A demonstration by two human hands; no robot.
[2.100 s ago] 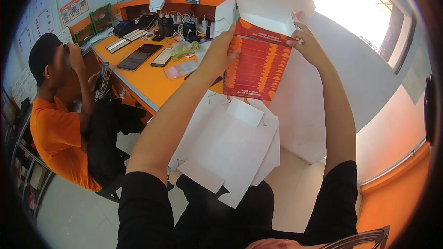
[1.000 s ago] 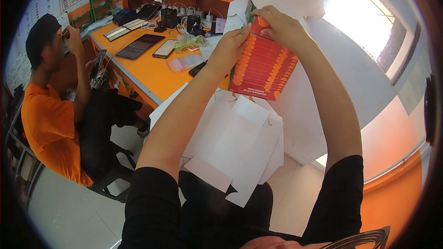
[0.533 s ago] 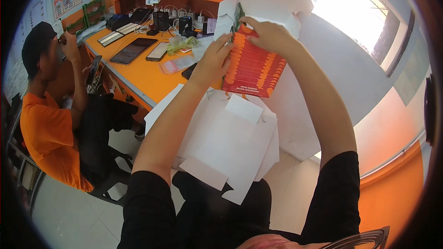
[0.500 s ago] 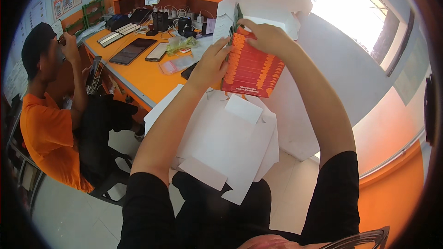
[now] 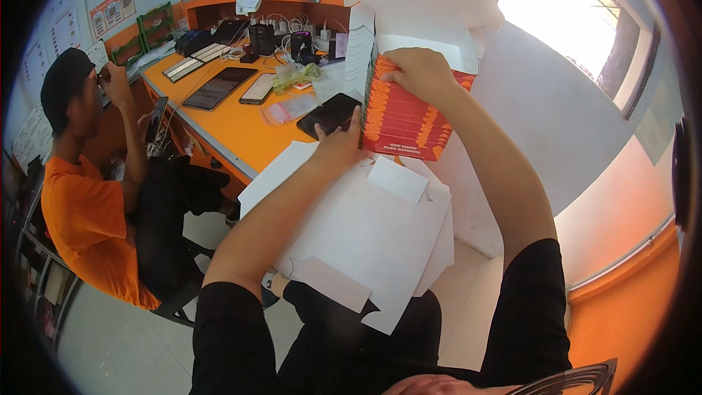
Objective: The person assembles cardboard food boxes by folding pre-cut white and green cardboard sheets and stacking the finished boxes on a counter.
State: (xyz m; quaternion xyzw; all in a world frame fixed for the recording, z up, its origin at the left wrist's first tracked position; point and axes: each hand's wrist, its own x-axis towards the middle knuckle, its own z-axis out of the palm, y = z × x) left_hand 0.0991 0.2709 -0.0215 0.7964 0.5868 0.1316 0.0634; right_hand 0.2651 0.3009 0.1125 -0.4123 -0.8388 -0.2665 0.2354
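A stack of red nested cardboard boxes (image 5: 406, 117) with orange print stands at the right end of the orange table, its white lid (image 5: 417, 4) raised. My right hand (image 5: 424, 73) is hooked over the near rim of the box, fingers curled inside and partly hidden. At the stack's lower left corner lies my left hand (image 5: 338, 143), fingers spread and touching the side. Below, flat white cardboard sheets (image 5: 365, 227) rest on my lap and lean at the table edge, under my left forearm.
A black phone (image 5: 330, 115) lies beside my left hand. Further left are clear plastic bags (image 5: 289, 108), a white phone (image 5: 257, 89) and a dark tablet (image 5: 219, 89). Cables and chargers (image 5: 292, 36) crowd the back. A person in an orange shirt (image 5: 88, 219) sits at the left.
My left hand has slid down from the upper left side of the boxes to their lower corner. My right hand has shifted right along the rim. The box's open interior shows more.
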